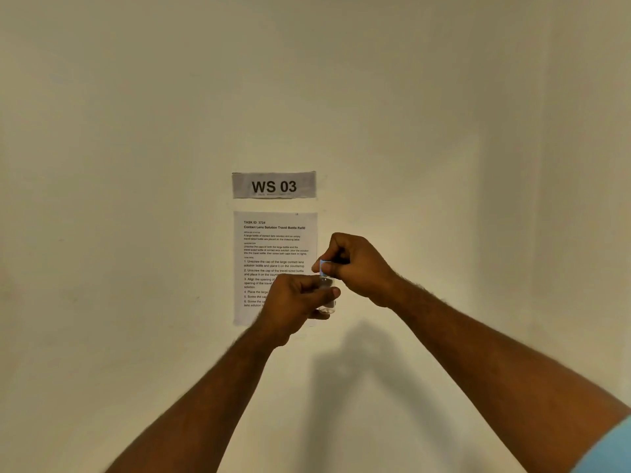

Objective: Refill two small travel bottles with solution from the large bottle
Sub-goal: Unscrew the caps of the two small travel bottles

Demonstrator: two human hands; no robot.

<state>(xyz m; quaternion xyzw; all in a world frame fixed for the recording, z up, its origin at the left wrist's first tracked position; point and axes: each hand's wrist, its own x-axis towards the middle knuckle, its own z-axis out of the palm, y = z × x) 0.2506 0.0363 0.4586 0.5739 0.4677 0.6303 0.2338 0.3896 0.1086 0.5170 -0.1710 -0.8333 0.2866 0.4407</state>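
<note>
Both arms are raised in front of a wall. My left hand (295, 302) is wrapped around a small clear travel bottle (328, 303), held upright; only its right side and bottom show past my fingers. My right hand (355, 264) pinches the bottle's pale cap (324, 266) from above, with thumb and fingers closed on it. I cannot tell whether the cap is seated on the neck or lifted off. The large bottle and the second travel bottle are out of view.
A grey "WS 03" label (274, 185) and a printed instruction sheet (275, 240) are stuck to the cream wall (136, 165) right behind my hands. No table or counter is in view. My arms cast a shadow on the wall below.
</note>
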